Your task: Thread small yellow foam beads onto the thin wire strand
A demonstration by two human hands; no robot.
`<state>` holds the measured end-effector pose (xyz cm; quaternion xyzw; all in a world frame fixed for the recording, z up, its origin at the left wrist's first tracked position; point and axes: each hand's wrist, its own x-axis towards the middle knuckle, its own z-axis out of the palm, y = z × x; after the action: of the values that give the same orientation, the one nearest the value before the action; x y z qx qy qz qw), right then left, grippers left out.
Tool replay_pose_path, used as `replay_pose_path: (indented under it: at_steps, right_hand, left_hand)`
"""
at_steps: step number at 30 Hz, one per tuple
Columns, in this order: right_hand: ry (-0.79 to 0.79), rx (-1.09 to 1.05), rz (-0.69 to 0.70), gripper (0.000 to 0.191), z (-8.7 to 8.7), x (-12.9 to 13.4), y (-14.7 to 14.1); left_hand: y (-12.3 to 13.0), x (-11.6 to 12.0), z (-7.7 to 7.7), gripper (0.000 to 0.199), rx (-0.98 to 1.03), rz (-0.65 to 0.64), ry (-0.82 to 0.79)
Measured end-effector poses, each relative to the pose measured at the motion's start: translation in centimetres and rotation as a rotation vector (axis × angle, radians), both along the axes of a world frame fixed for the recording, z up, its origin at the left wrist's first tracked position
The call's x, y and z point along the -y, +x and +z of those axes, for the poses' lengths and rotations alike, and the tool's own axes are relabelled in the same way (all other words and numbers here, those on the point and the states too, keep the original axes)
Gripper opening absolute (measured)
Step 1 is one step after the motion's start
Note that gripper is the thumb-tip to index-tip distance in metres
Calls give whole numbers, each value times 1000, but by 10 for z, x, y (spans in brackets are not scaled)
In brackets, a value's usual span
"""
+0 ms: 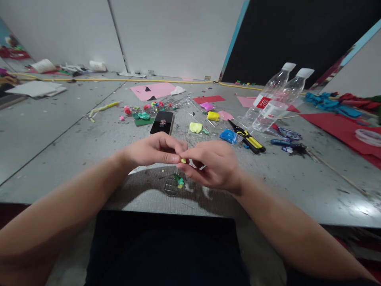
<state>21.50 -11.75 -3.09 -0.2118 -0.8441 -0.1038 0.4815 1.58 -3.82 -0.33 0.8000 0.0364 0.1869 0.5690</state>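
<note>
Fingertips of my left hand [159, 150] and my right hand [212, 163] meet above the front of the table, both closed in a pinch. Between them shows a tiny piece of yellow clay [183, 161]. Most of that piece is hidden by the fingers. Below the hands, a thin wire ring [170, 187] lies on the table beside small green clay bits [179, 180]. Just beyond the hands are a flattened pale yellow clay lump [195, 127], a yellow clay packet [213, 116] and a blue clay packet [228, 136].
A phone [162, 122] lies behind my left hand. Yellow-handled pliers [250, 140] and two plastic bottles [269, 109] are to the right. Wire stems with coloured clay tips [127, 109] spread across the back, near pink paper [153, 90]. Red sheets [342, 129] lie far right.
</note>
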Motion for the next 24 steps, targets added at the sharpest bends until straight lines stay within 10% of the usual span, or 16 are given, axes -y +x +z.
replay_pose_path:
  at_steps: [14,24]
  right_hand:
    - [-98,-129,-193,12,0,-2,4]
    - [-265,19,-122,23,-6,-8,1]
  left_hand:
    - [-8,-17,-7,19,-189,221,-37]
    - [-4,-32,-22,18,-605,459,521]
